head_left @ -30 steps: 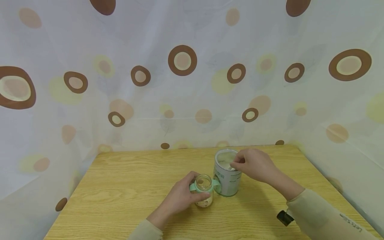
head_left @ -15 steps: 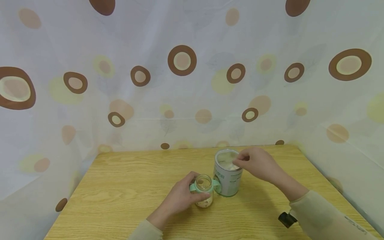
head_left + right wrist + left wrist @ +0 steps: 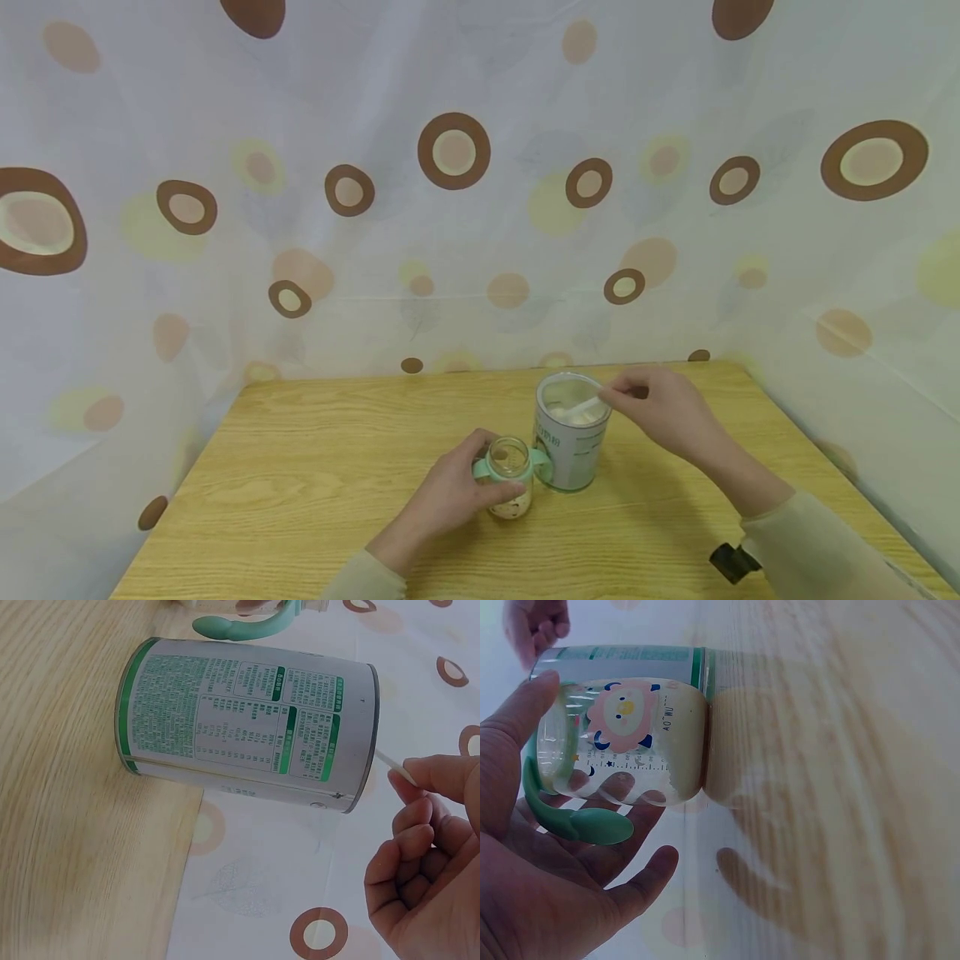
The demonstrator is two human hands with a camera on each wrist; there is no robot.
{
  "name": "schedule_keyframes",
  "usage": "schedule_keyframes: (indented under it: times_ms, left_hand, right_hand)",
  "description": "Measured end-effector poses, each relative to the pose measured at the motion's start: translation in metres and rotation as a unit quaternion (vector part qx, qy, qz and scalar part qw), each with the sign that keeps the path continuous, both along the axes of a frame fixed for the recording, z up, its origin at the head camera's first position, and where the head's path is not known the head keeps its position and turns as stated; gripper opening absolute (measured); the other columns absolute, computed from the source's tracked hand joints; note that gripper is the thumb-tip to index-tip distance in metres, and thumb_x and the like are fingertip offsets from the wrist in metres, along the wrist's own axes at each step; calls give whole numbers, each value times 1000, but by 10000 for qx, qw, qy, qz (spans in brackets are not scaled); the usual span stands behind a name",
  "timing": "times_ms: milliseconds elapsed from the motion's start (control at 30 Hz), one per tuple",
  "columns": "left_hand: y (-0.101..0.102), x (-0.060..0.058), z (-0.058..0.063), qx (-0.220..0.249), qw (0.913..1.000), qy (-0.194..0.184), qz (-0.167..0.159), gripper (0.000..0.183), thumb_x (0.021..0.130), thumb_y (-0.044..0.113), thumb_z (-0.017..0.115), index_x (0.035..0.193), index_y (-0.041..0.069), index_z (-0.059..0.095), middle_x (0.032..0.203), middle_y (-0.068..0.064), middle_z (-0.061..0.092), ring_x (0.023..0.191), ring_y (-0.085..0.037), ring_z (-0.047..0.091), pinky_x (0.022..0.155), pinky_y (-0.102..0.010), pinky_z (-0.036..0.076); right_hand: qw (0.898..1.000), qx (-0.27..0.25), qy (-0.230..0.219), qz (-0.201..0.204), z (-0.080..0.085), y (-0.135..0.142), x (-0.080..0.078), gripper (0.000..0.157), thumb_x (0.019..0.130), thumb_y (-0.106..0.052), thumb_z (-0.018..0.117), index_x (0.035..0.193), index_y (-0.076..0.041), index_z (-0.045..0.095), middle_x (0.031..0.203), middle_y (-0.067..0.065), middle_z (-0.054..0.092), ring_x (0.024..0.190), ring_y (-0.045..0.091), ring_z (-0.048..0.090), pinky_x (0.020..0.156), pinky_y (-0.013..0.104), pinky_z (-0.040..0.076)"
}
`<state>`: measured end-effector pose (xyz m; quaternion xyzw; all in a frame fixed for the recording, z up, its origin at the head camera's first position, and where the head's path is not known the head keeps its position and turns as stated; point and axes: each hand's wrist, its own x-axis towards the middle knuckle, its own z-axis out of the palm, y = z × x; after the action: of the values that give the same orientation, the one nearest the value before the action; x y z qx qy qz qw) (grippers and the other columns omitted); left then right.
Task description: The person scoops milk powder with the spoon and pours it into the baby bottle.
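Note:
My left hand (image 3: 450,490) grips a clear baby bottle (image 3: 641,742) that stands upright and uncapped on the table. The bottle has mint-green side handles (image 3: 574,823) and a printed animal face, with pale powder in its lower part. Right beside it is an open milk powder can (image 3: 572,460), white with green print. Over the can's right rim, my right hand (image 3: 670,414) pinches the end of a white scoop handle (image 3: 586,407) between thumb and forefinger. The scoop's handle slants down into the can; its bowl is hidden at the powder.
The wood-grain table (image 3: 322,467) carries the bottle and the can. A white curtain with brown, peach and yellow circles (image 3: 454,152) hangs behind the table and along both sides. A black device (image 3: 733,562) sits at my right sleeve.
My right hand has drawn back to the right and slightly up from inside the can's rim, bringing more of the scoop handle into sight. The left hand and bottle stay put.

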<state>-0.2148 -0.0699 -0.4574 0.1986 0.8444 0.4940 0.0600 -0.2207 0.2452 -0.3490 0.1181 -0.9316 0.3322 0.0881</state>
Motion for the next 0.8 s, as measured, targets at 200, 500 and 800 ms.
schedule_keyframes:
  times_ms: [200,500,800]
  left_hand:
    - [0,0,0,30,10000,-20,-4,60,93,44,92,139,17,64,128,2,71,117,-21,68,101,-54,56]
    - [0,1,0,49,10000,-21,-21,61,94,44,91,140,16,63,129,0,71,119,-22,68,102,-54,56]
    - [1,1,0,-1,10000,-19,-4,61,94,44,91,140,17,63,129,1,71,118,-22,68,102,-54,56]
  right_hand:
    - [9995,-181,179,-176,-2,5,8,24,108,-35,76,106,-13,82,101,-1,77,90,19,66,78,40,53]
    - [9979,-159,555,-283,-12,20,16,17,107,-34,77,101,-19,82,98,-4,72,87,18,62,73,31,52]
    - [9977,-131,556,-352,-16,26,18,19,108,-36,77,103,-18,83,106,-3,75,91,18,65,76,32,54]
